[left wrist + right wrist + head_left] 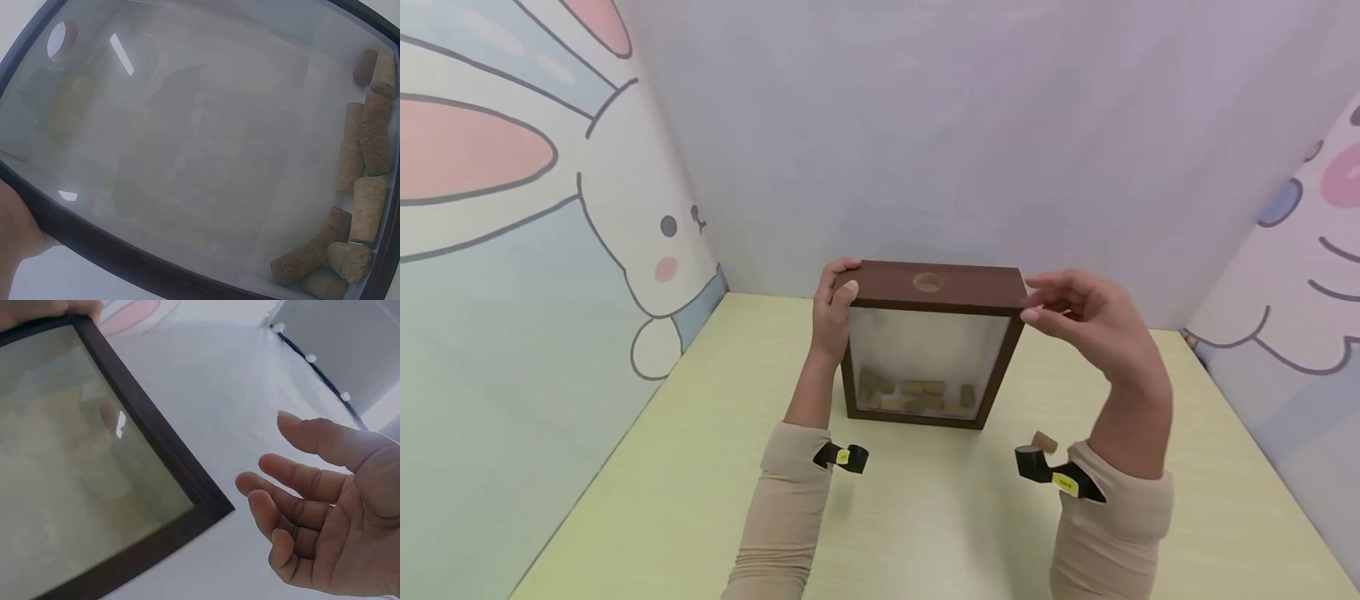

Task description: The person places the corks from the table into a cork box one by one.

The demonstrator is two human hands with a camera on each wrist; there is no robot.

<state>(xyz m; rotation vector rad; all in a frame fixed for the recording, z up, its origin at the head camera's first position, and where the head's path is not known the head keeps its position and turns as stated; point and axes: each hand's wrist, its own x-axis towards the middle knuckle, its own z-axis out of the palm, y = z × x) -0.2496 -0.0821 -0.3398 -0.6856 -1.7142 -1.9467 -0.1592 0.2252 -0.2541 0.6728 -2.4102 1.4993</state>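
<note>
A dark brown wooden shadow box [940, 287] with a clear front panel [206, 137] stands upright on the table, and its top has a round hole [928, 282]. Several corks [369, 209] lie along the bottom inside it. My left hand [831, 321] grips the box's upper left corner, thumb on the near side and fingers behind. Beside the upper right corner is my right hand [1097, 325], fingers loosely bent; the right wrist view shows a gap between the fingertips [247, 482] and the frame's corner, with nothing held.
One loose cork [1045, 442] lies on the pale yellow-green table [917, 508], close to the right wrist's camera mount [1060, 479]. A plain pale wall [925, 142] rises behind the box. Side panels with cartoon rabbits [647, 225] flank the table.
</note>
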